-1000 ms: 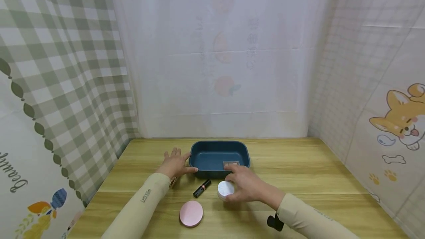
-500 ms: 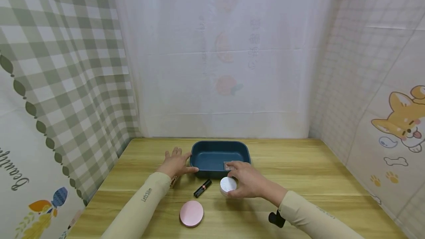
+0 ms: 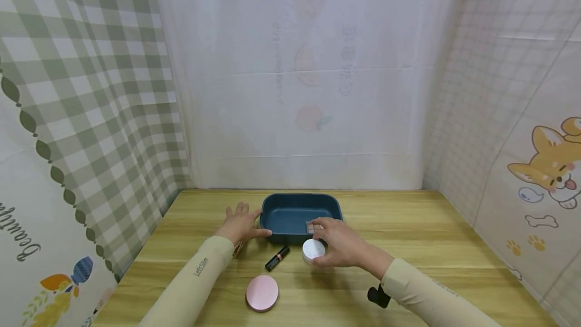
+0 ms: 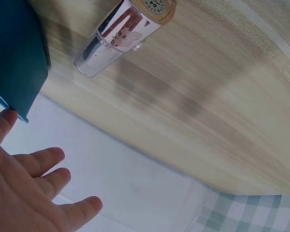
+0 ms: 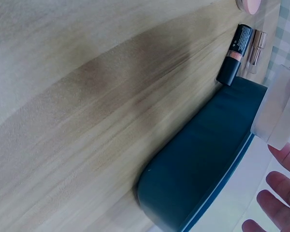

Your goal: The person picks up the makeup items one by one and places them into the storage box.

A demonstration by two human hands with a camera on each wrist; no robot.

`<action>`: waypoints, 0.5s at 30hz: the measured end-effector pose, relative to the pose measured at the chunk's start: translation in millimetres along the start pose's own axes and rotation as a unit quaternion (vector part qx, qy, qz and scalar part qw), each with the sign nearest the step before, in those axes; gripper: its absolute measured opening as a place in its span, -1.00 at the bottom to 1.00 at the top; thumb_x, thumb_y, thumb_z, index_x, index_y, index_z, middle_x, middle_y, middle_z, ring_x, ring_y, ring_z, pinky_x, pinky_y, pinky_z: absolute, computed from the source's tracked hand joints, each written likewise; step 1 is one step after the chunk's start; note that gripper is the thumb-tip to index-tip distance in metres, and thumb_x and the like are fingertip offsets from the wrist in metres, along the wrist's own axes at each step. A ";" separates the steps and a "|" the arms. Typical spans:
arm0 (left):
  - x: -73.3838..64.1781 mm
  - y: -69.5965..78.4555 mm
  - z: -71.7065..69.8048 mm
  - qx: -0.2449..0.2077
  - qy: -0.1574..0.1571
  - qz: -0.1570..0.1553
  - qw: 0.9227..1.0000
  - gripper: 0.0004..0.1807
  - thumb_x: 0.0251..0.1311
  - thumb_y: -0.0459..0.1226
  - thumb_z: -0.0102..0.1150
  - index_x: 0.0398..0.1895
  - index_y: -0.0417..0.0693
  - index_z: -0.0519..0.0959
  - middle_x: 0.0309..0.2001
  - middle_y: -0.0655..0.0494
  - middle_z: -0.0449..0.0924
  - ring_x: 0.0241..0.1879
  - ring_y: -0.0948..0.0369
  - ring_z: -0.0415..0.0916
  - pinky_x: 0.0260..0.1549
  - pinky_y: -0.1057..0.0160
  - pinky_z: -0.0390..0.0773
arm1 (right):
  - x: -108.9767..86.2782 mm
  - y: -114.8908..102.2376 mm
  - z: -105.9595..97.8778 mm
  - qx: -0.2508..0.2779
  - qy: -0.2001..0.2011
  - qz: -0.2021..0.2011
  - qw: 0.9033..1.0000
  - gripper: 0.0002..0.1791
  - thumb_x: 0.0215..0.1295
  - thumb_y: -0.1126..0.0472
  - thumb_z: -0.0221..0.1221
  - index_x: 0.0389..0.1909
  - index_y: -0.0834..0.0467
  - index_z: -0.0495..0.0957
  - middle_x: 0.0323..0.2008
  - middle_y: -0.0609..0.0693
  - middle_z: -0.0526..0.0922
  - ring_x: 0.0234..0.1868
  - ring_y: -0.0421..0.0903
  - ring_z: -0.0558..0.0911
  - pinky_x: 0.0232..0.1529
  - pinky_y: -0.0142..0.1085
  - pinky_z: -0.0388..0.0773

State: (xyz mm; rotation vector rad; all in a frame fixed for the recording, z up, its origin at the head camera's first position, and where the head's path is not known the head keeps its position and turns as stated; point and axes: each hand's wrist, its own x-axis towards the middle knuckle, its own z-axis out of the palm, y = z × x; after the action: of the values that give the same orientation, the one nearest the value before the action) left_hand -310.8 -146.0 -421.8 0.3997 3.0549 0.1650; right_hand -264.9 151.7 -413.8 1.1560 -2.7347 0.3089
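My right hand (image 3: 347,243) pinches a small white round container (image 3: 313,251) between thumb and fingers. It is held just in front of the dark blue bin (image 3: 286,220), and its translucent side shows in the right wrist view. My left hand (image 3: 239,226) is spread at the bin's left end, with fingertips touching the rim. Inside the bin, near its front right corner, lies a small clear-lidded makeup palette (image 3: 312,228), partly covered by my right hand. A black lipstick tube (image 3: 277,259) with a rose-gold band lies in front of the bin.
Nearer to me lies a pink round compact (image 3: 262,293). A clear and gold cosmetic tube (image 4: 121,36) rests on the wooden table (image 3: 390,216) beside the bin, mostly hidden under my left wrist in the head view. Fabric curtains stand behind and on both sides.
My right hand has carried the white container slightly right and away from me, closer to the bin's front wall. The left hand stays at the rim.
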 end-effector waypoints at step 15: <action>0.3 1.1 1.1 0.007 0.001 0.000 1.000 -0.09 0.11 0.34 0.19 0.44 0.04 0.37 0.41 -0.36 0.17 0.45 -0.27 0.01 0.27 -0.44 -0.02 | 4.9 5.6 -5.0 -0.023 0.003 0.000 1.000 -0.50 0.00 -0.14 0.42 -0.11 0.10 0.71 0.22 0.19 0.50 0.22 0.20 0.48 0.14 0.15 0.44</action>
State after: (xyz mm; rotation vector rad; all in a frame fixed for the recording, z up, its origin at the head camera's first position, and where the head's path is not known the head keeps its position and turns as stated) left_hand -310.8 -144.7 -422.8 0.4006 3.0597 0.1457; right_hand -272.0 153.4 -408.6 1.1413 -2.7225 0.2477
